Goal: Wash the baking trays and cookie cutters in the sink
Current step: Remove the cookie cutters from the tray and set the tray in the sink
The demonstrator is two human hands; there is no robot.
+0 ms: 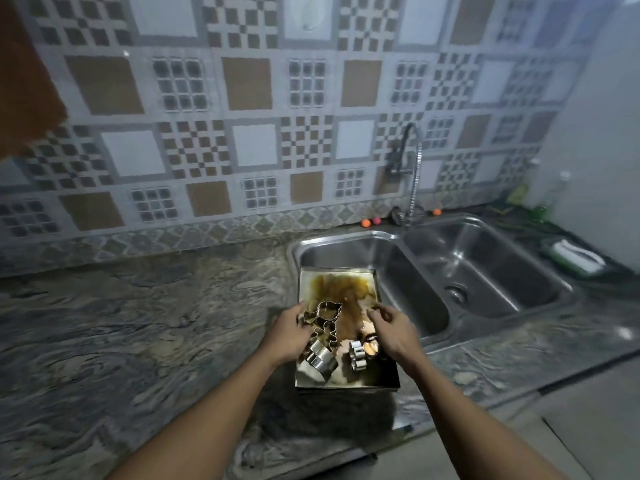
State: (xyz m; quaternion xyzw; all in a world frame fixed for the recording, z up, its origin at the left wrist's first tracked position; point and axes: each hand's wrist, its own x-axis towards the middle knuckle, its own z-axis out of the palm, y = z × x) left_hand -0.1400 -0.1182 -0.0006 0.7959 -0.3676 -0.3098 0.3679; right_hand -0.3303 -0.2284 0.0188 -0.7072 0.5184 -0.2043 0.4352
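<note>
The dirty tray (346, 384) sits on the counter (138, 323), its far end poking over the sink (346, 249), with the cutters (323, 318) lying in it. The left hand (289, 336) has its grip closed on two cutters, and I cannot tell if the right hand (394, 332) holds anything in its bent fingers. Best to lift them out slowly, keep the tray flat, and wash under the tap (414, 168) farther back.

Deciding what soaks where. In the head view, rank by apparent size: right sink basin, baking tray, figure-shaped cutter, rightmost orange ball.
right sink basin and baking tray: similar; tray nearer, so unranked
figure-shaped cutter
rightmost orange ball
</note>
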